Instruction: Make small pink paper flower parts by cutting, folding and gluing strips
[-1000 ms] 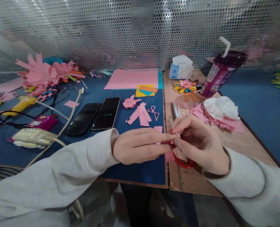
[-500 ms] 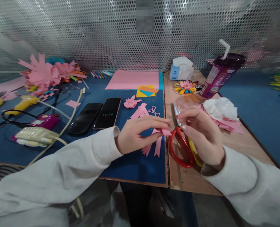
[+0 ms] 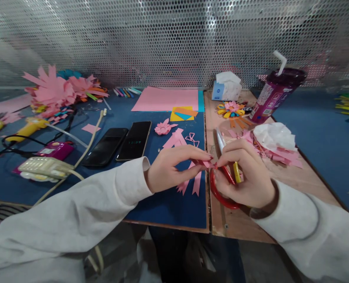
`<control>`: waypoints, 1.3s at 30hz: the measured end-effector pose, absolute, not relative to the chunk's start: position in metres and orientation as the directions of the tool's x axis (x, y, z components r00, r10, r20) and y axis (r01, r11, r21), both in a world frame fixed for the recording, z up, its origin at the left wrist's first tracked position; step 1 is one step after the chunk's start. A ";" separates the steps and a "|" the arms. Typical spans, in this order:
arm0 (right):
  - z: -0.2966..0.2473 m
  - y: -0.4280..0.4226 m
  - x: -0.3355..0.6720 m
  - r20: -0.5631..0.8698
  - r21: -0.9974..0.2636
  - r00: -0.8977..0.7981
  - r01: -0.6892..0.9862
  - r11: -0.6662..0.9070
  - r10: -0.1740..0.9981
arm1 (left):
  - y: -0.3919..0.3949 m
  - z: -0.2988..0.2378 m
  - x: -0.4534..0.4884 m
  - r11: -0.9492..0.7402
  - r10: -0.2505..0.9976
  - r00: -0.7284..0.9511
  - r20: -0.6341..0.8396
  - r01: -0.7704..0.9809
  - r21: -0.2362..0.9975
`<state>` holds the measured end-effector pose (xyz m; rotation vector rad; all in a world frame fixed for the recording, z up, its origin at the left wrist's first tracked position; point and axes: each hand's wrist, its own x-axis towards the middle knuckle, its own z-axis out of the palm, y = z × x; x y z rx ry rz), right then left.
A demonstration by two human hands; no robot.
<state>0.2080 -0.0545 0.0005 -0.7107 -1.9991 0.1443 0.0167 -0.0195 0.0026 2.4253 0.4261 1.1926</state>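
Note:
My left hand (image 3: 177,167) pinches a small piece of pink paper (image 3: 207,164) between thumb and fingers, over the seam of the table. The fingertips of my right hand (image 3: 247,173) are closed on the other end of that piece. Beneath the right hand lie red-handled scissors (image 3: 221,196), blades pointing away, partly covered, and a yellow object (image 3: 237,172) mostly hidden. Cut pink paper strips (image 3: 197,182) lie under and beside my left hand. A small pink paper flower (image 3: 163,127) and folded pink paper loops (image 3: 192,137) sit just beyond it.
Two phones (image 3: 135,139) lie left of centre. Further left are a yellow glue gun (image 3: 28,129), a power strip (image 3: 46,169) with cables, and large pink paper flowers (image 3: 55,92). Pink sheets (image 3: 167,99) lie behind. At right stand a tissue pack (image 3: 226,88) and a purple cup (image 3: 276,96).
My right hand has moved left and closed its fingertips on the pink paper piece that my left hand holds. The left hand stays nearly in place.

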 end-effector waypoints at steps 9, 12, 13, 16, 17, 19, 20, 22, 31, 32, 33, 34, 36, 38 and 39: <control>0.003 -0.054 0.207 0.759 -0.390 -0.366 0.405 0.827 0.538 | -0.019 0.002 0.017 -0.878 0.429 0.587 0.686 0.093 0.469; 0.002 -0.054 0.207 0.762 -0.371 -0.374 0.418 0.829 0.529 | -0.019 0.002 0.016 -0.880 0.427 0.592 0.684 0.098 0.464; 0.001 -0.054 0.207 0.762 -0.366 -0.375 0.424 0.828 0.528 | -0.020 0.002 0.016 -0.880 0.427 0.595 0.681 0.101 0.463; -0.001 -0.055 0.206 0.755 -0.365 -0.381 0.432 0.824 0.534 | -0.020 0.002 0.016 -0.887 0.416 0.608 0.676 0.106 0.450; -0.001 -0.055 0.206 0.754 -0.365 -0.383 0.431 0.825 0.534 | -0.020 0.002 0.016 -0.891 0.409 0.612 0.677 0.108 0.441; -0.002 -0.055 0.206 0.756 -0.362 -0.386 0.427 0.829 0.529 | -0.020 0.001 0.016 -0.899 0.398 0.617 0.679 0.115 0.422; -0.001 -0.055 0.205 0.757 -0.360 -0.388 0.425 0.831 0.526 | -0.020 0.001 0.016 -0.903 0.393 0.618 0.681 0.119 0.413; -0.001 -0.055 0.205 0.756 -0.357 -0.394 0.422 0.833 0.523 | -0.020 0.001 0.016 -0.906 0.388 0.620 0.682 0.120 0.406; 0.001 -0.056 0.205 0.756 -0.351 -0.399 0.421 0.836 0.519 | -0.020 0.000 0.016 -0.886 0.412 0.630 0.659 0.109 0.450; 0.001 -0.056 0.205 0.754 -0.348 -0.404 0.425 0.836 0.519 | -0.020 0.000 0.016 -0.887 0.411 0.631 0.658 0.109 0.450; 0.001 -0.056 0.205 0.752 -0.346 -0.406 0.428 0.835 0.520 | -0.020 0.000 0.016 -0.887 0.411 0.631 0.658 0.110 0.449; 0.001 -0.056 0.205 0.752 -0.344 -0.405 0.432 0.834 0.520 | -0.020 0.000 0.016 -0.888 0.410 0.631 0.659 0.110 0.447; 0.001 -0.057 0.206 0.758 -0.340 -0.400 0.431 0.836 0.515 | -0.020 0.000 0.016 -0.889 0.408 0.630 0.660 0.109 0.445; 0.001 -0.057 0.206 0.765 -0.336 -0.396 0.426 0.840 0.507 | -0.020 -0.001 0.016 -0.889 0.408 0.630 0.660 0.108 0.446; 0.001 -0.058 0.206 0.768 -0.336 -0.395 0.422 0.842 0.504 | -0.020 -0.001 0.016 -0.887 0.410 0.630 0.660 0.107 0.449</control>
